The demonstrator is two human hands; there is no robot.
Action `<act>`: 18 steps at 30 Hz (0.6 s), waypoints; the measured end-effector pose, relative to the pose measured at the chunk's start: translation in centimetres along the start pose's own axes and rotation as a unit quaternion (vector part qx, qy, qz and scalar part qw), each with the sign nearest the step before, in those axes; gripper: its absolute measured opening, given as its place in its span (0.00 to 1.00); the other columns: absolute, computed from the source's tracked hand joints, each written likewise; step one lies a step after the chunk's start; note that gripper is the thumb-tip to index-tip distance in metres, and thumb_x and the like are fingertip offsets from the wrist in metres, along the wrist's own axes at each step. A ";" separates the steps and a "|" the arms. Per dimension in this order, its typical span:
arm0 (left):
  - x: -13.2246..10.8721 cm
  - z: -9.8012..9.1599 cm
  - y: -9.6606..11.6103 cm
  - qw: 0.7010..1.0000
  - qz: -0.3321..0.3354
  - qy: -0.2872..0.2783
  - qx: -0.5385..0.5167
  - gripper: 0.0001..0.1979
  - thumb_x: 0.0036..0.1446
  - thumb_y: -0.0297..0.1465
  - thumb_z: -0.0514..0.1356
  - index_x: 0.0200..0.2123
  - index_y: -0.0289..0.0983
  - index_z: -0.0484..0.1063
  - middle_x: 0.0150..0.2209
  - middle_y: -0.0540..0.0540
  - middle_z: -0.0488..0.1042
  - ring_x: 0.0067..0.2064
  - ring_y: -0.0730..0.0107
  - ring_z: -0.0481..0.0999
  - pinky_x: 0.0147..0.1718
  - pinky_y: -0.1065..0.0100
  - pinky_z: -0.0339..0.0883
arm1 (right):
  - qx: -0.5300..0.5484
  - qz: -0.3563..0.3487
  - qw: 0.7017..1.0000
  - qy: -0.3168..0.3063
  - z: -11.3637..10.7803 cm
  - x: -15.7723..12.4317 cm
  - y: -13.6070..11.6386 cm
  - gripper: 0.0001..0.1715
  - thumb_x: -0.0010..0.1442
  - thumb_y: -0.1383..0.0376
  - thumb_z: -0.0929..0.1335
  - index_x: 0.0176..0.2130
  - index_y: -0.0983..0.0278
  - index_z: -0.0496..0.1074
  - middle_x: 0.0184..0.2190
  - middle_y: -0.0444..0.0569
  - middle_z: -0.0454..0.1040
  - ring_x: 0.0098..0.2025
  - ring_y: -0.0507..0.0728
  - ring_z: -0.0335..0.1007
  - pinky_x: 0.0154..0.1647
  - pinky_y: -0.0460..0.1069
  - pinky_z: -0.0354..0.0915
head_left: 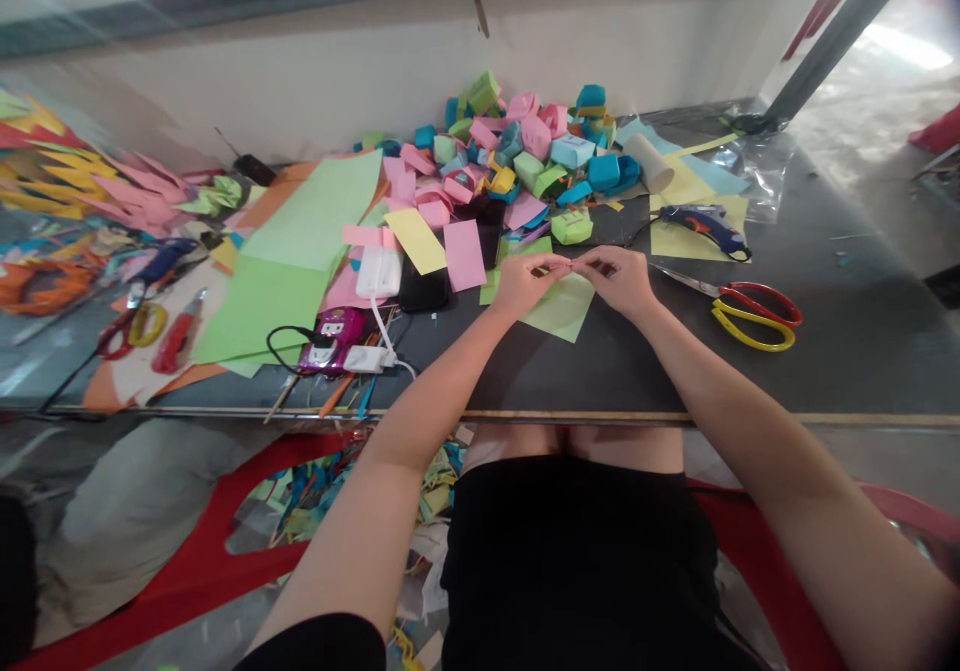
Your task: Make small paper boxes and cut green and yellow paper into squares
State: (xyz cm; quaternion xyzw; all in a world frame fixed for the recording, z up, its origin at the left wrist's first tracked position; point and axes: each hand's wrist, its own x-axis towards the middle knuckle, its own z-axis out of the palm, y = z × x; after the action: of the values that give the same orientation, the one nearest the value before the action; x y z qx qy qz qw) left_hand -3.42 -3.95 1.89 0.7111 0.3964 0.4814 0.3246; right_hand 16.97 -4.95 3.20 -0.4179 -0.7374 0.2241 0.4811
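Fingers of the left hand and right hand are pinched closed, tips meeting above the worktop, midway between its front and back edges; whatever they may grip is too small to make out. Beneath them lies a light green sheet, partly covered by both hands. A folded green piece sits just beyond, and a heap of folded paper pieces fills the space behind it up to the back edge.

Scissors with red and yellow handles lie to the right, their blades pointing at the right hand and ending just beside it. Farther back, a blue glue gun rests on a yellow sheet, near a cardboard tube; clear plastic lies by the back right corner.

To the left of the hands, a pink slip and a yellow slip partly cover a black phone. Nearer the front edge, a purple adapter with cables crowds that side, beside large green sheets. A red cutter lies beyond these, toward the left.
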 end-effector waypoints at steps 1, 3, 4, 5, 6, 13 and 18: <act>0.0 0.0 0.0 1.000 -0.010 -0.013 -0.012 0.16 0.55 0.44 0.72 0.41 0.40 0.85 0.40 0.43 0.87 0.38 0.65 0.84 0.33 0.68 0.75 | 0.003 0.007 1.000 0.011 0.0 -0.1 0.0 0.16 0.63 0.51 0.73 0.34 0.59 0.84 0.34 0.50 0.85 0.29 0.55 0.74 0.32 0.51 0.69; 0.0 0.1 -0.1 0.997 -0.037 -0.046 -0.042 0.23 0.52 0.47 0.74 0.47 0.40 0.84 0.41 0.43 0.87 0.39 0.66 0.84 0.32 0.70 0.74 | 0.009 0.023 0.999 0.031 -0.2 -0.1 0.2 0.15 0.61 0.51 0.74 0.35 0.59 0.85 0.34 0.49 0.85 0.29 0.55 0.74 0.32 0.51 0.69; 0.1 0.1 -0.2 0.995 -0.051 -0.057 -0.061 0.25 0.53 0.48 0.73 0.49 0.39 0.83 0.41 0.42 0.86 0.39 0.66 0.84 0.32 0.70 0.74 | 0.011 0.028 0.999 0.041 -0.2 -0.1 0.3 0.15 0.61 0.51 0.75 0.35 0.59 0.85 0.35 0.50 0.85 0.30 0.55 0.75 0.32 0.51 0.69; 0.2 0.1 -0.4 0.993 -0.064 -0.062 -0.081 0.26 0.55 0.50 0.71 0.51 0.39 0.82 0.42 0.41 0.86 0.39 0.66 0.84 0.32 0.71 0.73 | 0.012 0.029 0.998 0.049 -0.3 -0.1 0.4 0.15 0.61 0.51 0.75 0.36 0.59 0.86 0.35 0.50 0.85 0.31 0.55 0.75 0.32 0.51 0.70; 0.2 0.1 -0.5 0.991 -0.076 -0.059 -0.098 0.27 0.57 0.51 0.69 0.51 0.38 0.82 0.42 0.40 0.86 0.39 0.67 0.84 0.31 0.71 0.73 | 0.009 0.025 0.998 0.055 -0.3 -0.1 0.6 0.14 0.61 0.51 0.75 0.37 0.59 0.86 0.35 0.50 0.85 0.31 0.55 0.75 0.33 0.51 0.70; 0.8 0.1 -2.1 0.991 -0.085 0.009 -0.106 0.27 0.57 0.53 0.70 0.49 0.38 0.81 0.38 0.42 0.86 0.39 0.64 0.85 0.32 0.69 0.77 | 0.000 0.023 0.999 0.023 -0.4 0.0 1.5 0.30 0.58 0.49 0.75 0.55 0.59 0.80 0.42 0.53 0.84 0.30 0.56 0.74 0.31 0.53 0.73; 0.6 0.1 -2.0 0.994 -0.064 0.040 -0.076 0.23 0.57 0.50 0.71 0.48 0.40 0.81 0.45 0.41 0.86 0.45 0.61 0.86 0.39 0.66 0.78 | 0.007 0.013 1.000 -0.022 -0.3 0.0 1.2 0.50 0.52 0.45 0.78 0.67 0.58 0.67 0.54 0.56 0.80 0.40 0.61 0.79 0.34 0.55 0.76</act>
State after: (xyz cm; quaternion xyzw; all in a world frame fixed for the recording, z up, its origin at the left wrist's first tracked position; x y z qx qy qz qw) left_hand -3.66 -2.45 0.43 0.6377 0.4163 0.5166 0.3914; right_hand 17.76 -4.34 2.47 -0.4189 -0.7411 0.2444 0.4643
